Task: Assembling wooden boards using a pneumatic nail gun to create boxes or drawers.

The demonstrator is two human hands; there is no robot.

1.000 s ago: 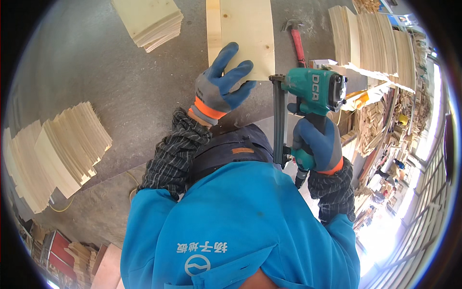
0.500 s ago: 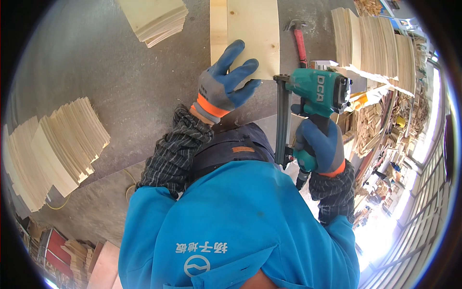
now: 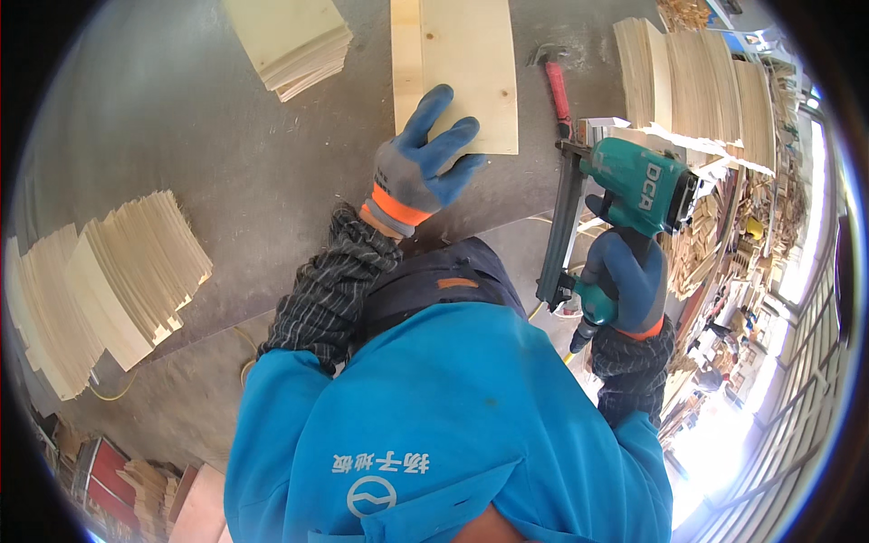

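Left hand (image 3: 421, 172): fingers spread wide, gripping nothing, over the board's (image 3: 475, 81) near end; contact cannot be told. Right hand (image 3: 631, 276): fingers wrapped round the nail gun (image 3: 638, 181), which has swung rightward from beside the board's corner, leaving that end clear of the tool. Ahead of the right fingers, past the gun, the hammer (image 3: 558, 90) lies between board and right stack (image 3: 697, 81). Left of the left fingers: near stack (image 3: 113, 281); ahead-left, far stack (image 3: 294, 41).

A teal nail gun (image 3: 639, 188) with a dark handle tilts at right of center, its long gray magazine slanting toward the lower left. At top center, a pale, knotted board (image 3: 471, 77) lies flat, a narrower wooden strip (image 3: 407, 63) along its left edge.
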